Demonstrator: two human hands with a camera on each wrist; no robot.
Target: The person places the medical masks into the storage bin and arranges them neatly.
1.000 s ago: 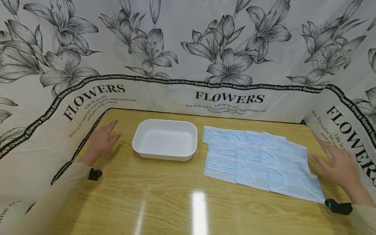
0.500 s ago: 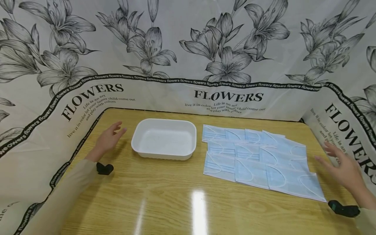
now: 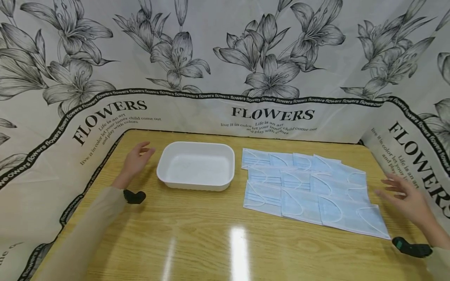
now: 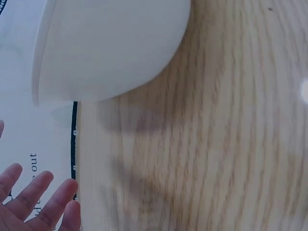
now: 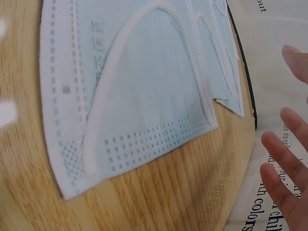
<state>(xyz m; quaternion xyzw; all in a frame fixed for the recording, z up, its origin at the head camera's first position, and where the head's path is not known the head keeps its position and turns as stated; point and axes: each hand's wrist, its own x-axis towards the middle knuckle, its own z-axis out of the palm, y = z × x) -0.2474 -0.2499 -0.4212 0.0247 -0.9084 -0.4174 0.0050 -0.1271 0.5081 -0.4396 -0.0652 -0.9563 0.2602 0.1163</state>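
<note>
A white rectangular plastic tub stands on the table, left of centre, with nothing in it. To its right, several light-blue face masks lie in overlapping rows, their white ear loops showing. My left hand hovers just left of the tub, fingers loosely extended and holding nothing; the left wrist view shows the spread fingers below the tub's side. Past the masks' right edge, my right hand is held in the air with relaxed fingers, touching nothing. In the right wrist view the nearest mask lies flat beside that hand.
The wood-grain table stretches in front of the tub and masks, with a bright light reflection on it. A white flower-printed cloth rises behind the table and along both sides. Black wrist straps or mounts sit under the sleeves.
My left hand has moved right, closer to the tub. The right hand has shifted slightly, its fingers a little more bent. The tub and masks stay where they were.
</note>
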